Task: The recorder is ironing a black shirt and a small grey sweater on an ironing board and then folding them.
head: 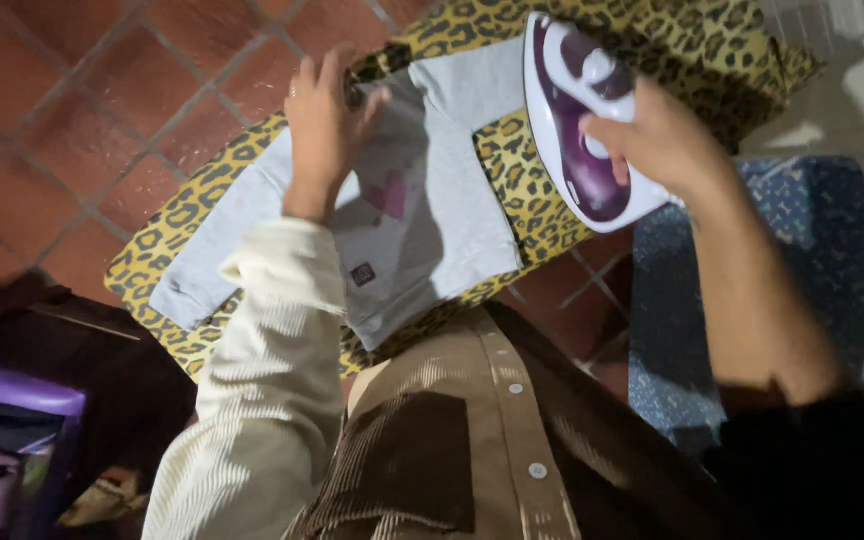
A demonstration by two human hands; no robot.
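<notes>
A: State the position of the left hand (324,125)

B: It lies at upper centre of the frame, palm down on the grey sweatshirt (422,215). The fingers (337,75) are close together and slightly curled at the garment's upper edge, pressing the fabric rather than clamped around it.

A: And the right hand (652,135)?

B: Upper right of the frame. Its fingers are clamped around the handle of the white and purple iron (577,110), which is tilted with its soleplate turned away from the camera, over the right end of the leopard-print surface (532,190).

A: Locate the sweatshirt

B: It lies flat on the leopard-print surface, across the centre of the frame. One sleeve extends toward lower left, the other toward upper right, ending just beside the iron. A pink print shows on the chest, partly under the left forearm, and a small dark label sits near the hem.

A: Surroundings?

B: Red floor tiles (82,90) fill the upper left. A blue patterned cloth (672,340) lies at right, below the iron. A purple-edged object (12,400) sits at lower left
</notes>
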